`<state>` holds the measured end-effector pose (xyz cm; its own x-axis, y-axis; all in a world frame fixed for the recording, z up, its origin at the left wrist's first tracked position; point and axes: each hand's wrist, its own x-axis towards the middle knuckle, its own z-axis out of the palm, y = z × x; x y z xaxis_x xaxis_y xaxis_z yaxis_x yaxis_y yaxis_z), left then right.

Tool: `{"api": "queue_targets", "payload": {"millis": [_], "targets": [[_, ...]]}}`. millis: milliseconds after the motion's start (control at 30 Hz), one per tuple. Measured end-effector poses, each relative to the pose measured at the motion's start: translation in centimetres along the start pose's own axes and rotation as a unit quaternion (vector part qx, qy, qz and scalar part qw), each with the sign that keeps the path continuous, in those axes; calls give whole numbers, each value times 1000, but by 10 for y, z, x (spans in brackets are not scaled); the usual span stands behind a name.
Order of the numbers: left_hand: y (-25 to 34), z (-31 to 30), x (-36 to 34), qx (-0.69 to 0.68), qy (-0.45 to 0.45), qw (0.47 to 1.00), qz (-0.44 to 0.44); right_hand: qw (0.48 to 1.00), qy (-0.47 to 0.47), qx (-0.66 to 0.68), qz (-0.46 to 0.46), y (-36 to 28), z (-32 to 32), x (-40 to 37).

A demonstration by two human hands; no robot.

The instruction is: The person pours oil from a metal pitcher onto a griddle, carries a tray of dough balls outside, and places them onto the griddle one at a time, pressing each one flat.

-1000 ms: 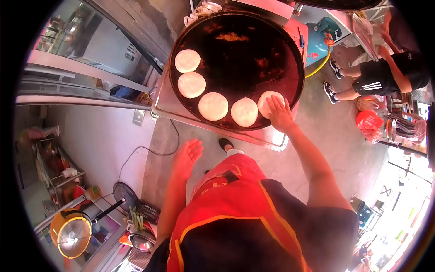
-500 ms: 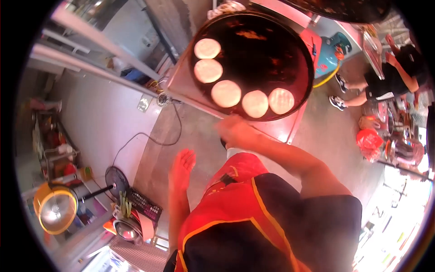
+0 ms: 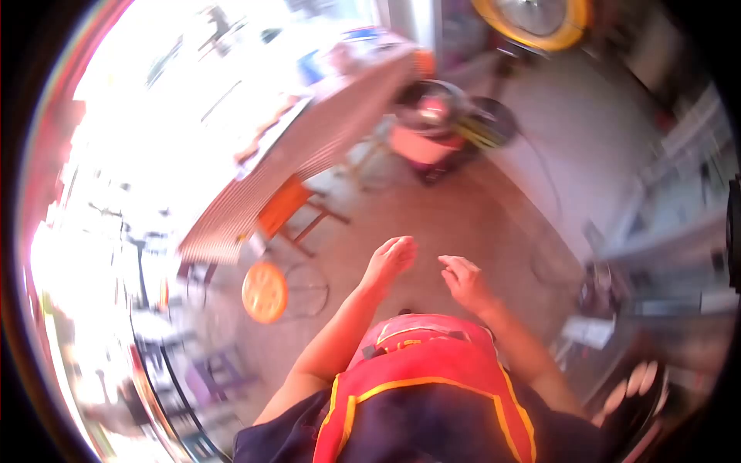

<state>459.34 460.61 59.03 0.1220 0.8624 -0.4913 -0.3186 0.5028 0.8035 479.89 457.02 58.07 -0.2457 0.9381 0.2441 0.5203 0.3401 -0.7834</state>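
My left hand (image 3: 392,260) is raised in front of the red apron (image 3: 424,366), its fingers curled together; whether anything is inside them is hidden. Close to its right, my right hand (image 3: 465,282) hangs above the brown floor (image 3: 432,216) with its fingers partly bent and apart, holding nothing. The two hands do not touch each other. At the lower right edge, the round dark griddle (image 3: 652,405) shows in part, with several pale round cakes (image 3: 634,380) on it, away from both hands.
An orange stool (image 3: 265,292) stands at the left, near a long ribbed table (image 3: 309,143) and a wooden chair (image 3: 282,204). A metal pot (image 3: 428,108) rests on a red stand ahead. A yellow-rimmed fan (image 3: 536,19) is at the top. A purple stool (image 3: 220,374) is lower left.
The view has swung round from the griddle to the table and stools. The griddle has shifted from top centre to the lower right edge. Both hands are now side by side before the apron.
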Motion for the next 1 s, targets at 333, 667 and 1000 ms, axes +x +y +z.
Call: {"api": "queue_targets", "payload": {"millis": [333, 667, 1000], "targets": [[116, -225, 6, -224, 244, 931, 153, 843, -227, 462, 157, -103, 162, 292], [207, -348, 92, -323, 380, 846, 189, 705, -204, 539, 415, -102, 440, 577], [292, -413, 225, -301, 403, 852, 149, 571, -167, 565, 573, -106, 544, 638]]}}
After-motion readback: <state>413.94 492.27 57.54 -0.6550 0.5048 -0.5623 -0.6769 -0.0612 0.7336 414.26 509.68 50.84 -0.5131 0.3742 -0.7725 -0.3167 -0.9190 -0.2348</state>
